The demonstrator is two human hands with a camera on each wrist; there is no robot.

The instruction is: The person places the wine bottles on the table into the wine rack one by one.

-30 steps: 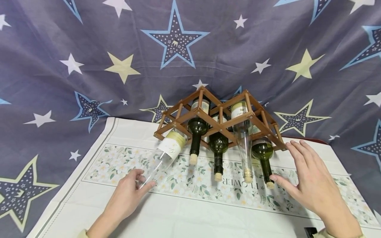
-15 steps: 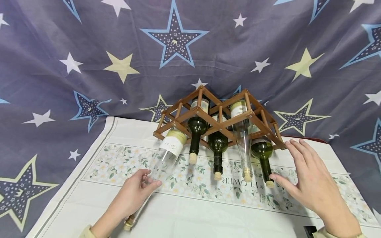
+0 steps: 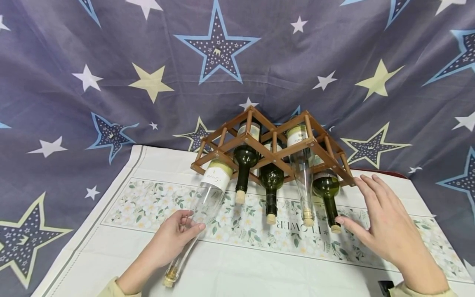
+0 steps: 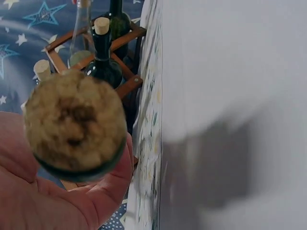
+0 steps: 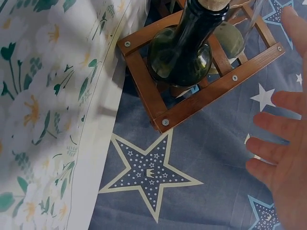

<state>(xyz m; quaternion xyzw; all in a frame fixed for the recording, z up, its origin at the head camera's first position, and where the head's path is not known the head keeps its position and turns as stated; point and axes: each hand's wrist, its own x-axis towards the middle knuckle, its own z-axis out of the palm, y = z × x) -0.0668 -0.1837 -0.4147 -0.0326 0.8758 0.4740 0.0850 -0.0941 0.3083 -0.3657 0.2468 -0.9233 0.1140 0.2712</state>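
Note:
My left hand [image 3: 168,237] has its thumb and fingers curled round a clear glass wine bottle [image 3: 208,201] with a white and yellow label. The bottle lies tilted, its base end within the lower left opening of a brown wooden wine rack [image 3: 222,152]. Its cork [image 4: 74,122] fills much of the left wrist view; the hand hides part of the neck. My right hand [image 3: 389,225] holds nothing, fingers spread and straight beside the rack's right end, close to a green bottle [image 3: 327,192]. In the right wrist view, the fingers [image 5: 273,151] show apart from the rack.
Further bottles sit neck-forward in the rack: a dark one [image 3: 243,165], another dark one [image 3: 272,181] and a clear one [image 3: 302,173]. The rack stands on a white cloth [image 3: 259,268] with a floral band. A star-patterned curtain [image 3: 282,74] hangs right behind.
My left hand has shifted a little up and to the right with the clear bottle. The bottle has swung less slanted, its label turned, and its cork end shows below the hand. My right hand stays put.

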